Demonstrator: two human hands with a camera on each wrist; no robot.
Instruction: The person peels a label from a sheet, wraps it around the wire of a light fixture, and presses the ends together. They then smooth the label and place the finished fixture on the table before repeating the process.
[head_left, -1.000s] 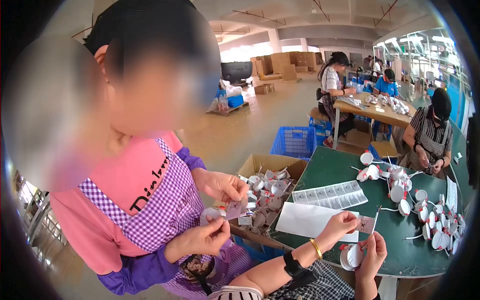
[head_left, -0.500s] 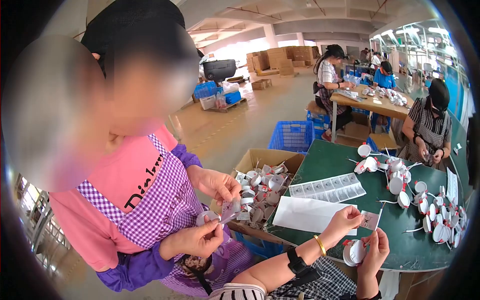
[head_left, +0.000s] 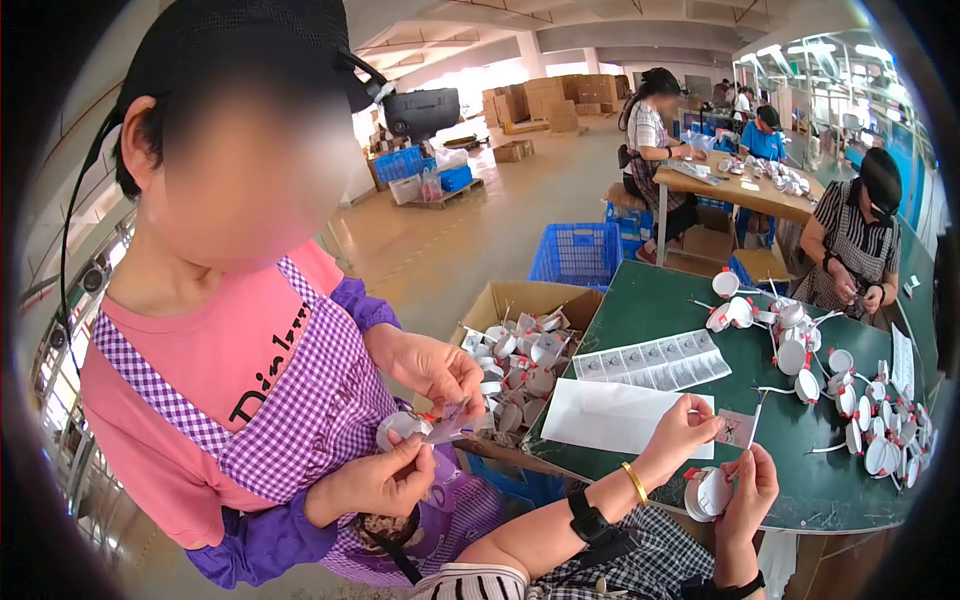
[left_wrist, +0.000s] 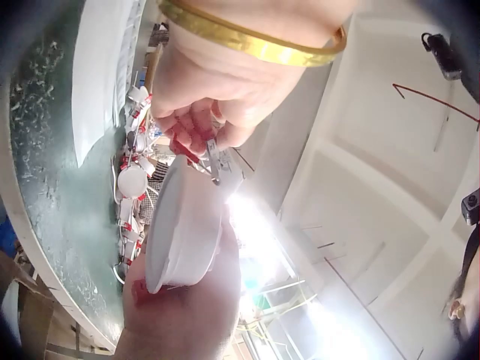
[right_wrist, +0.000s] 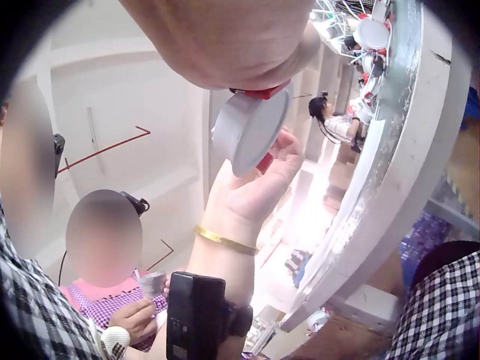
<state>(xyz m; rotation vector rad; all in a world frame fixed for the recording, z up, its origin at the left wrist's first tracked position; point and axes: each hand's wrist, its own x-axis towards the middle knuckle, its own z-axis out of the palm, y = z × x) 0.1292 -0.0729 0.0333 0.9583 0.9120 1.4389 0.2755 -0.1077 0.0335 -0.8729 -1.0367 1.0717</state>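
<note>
In the head view my left hand (head_left: 683, 428), with a gold bracelet on its wrist, pinches the edge of a small printed label (head_left: 736, 428). The label sits along a thin white cable running up from a white round downlight (head_left: 708, 494) with red clips. My right hand (head_left: 752, 492) grips this downlight by its side, fingers near the base of the cable. From the left wrist, the downlight (left_wrist: 184, 225) appears edge-on below my left fingers. In the right wrist view its pale face (right_wrist: 259, 127) is turned partly toward the camera, and the label is hidden.
A white paper sheet (head_left: 590, 415) and a label strip (head_left: 655, 360) lie on the green table (head_left: 640, 300). Several downlights (head_left: 790, 355) cover its right side. A carton (head_left: 490, 305) of downlights stands left. Beside me a person in a purple checked apron (head_left: 310, 400) handles another downlight (head_left: 402, 428).
The head view has shifted, so the table sits a little higher. My hands keep their hold on label and downlight. The neighbouring person's label, flatter before, now looks folded.
</note>
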